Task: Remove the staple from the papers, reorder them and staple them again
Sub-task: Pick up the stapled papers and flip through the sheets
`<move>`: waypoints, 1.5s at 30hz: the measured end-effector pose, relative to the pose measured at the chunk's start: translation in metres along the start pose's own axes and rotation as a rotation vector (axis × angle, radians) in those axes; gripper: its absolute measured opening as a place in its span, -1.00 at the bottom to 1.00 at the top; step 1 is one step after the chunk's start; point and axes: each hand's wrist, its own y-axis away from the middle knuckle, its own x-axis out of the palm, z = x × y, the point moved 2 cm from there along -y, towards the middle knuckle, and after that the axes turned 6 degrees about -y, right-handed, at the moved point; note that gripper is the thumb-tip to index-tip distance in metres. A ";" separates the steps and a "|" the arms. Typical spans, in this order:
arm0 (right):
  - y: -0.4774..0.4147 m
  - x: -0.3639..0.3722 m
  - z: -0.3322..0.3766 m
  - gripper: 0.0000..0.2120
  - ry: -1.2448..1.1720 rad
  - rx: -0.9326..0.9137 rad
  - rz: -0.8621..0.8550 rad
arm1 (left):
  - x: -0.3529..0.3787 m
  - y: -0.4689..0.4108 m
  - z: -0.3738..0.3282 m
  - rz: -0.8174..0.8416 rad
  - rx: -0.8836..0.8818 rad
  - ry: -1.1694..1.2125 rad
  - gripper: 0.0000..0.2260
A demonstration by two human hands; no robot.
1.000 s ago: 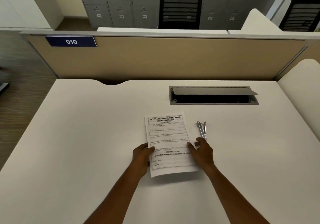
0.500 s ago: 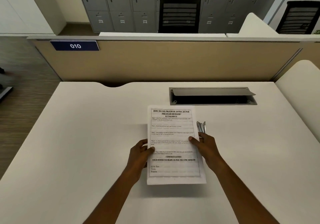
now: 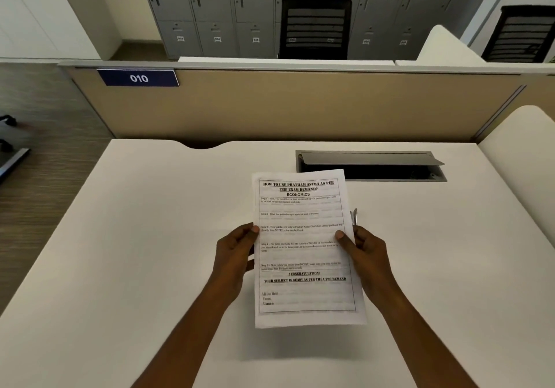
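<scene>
The printed papers are held up above the white desk, text facing me. My left hand grips their left edge with the thumb on the front. My right hand grips the right edge the same way. A small metal tool, the stapler or staple remover, lies on the desk just behind the papers' right edge, mostly hidden by them. The staple itself cannot be made out.
An open grey cable hatch is set into the desk behind the papers. A beige partition with a blue "010" sign closes the far edge. A second white desk adjoins on the right.
Both hands have lifted the papers off the desk and raised them toward me. The sheet now covers most of the metal tool.
</scene>
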 end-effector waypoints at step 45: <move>0.024 0.007 0.034 -0.83 -0.027 -0.098 0.016 | 0.013 0.004 -0.081 -0.153 0.258 0.080 -0.85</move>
